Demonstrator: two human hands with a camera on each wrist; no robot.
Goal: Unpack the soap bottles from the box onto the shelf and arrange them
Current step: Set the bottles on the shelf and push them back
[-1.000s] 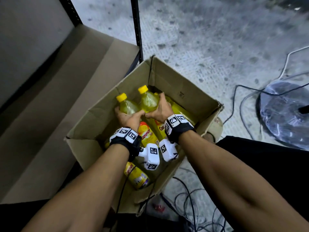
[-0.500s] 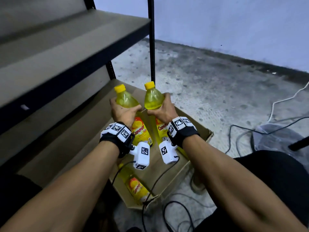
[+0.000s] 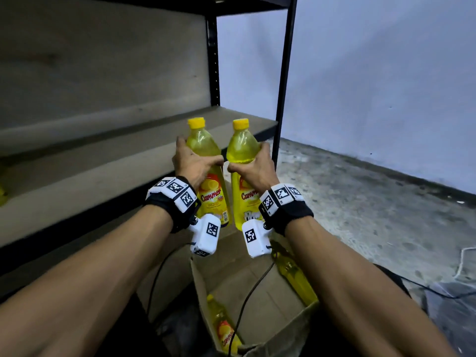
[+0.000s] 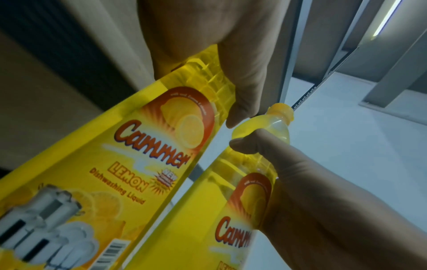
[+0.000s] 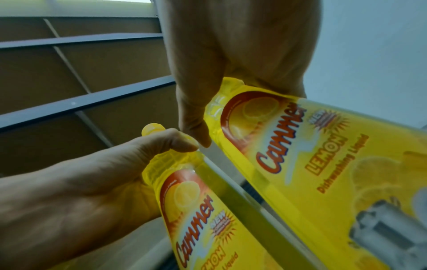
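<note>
The left hand (image 3: pixel 193 163) is wrapped round one soap bottle (image 3: pixel 206 161) and the right hand (image 3: pixel 253 167) round another bottle (image 3: pixel 242 150) — both upright, side by side, close together. The shelf (image 3: pixel 108 161) lies just beyond the hands; the box (image 3: pixel 257 284) sits below them — two more bottles inside.

place: storeroom | cues: metal rack shelf (image 3: pixel 144 161), bare concrete floor (image 3: pixel 360 202), cardboard box (image 3: pixel 257 292)
</note>
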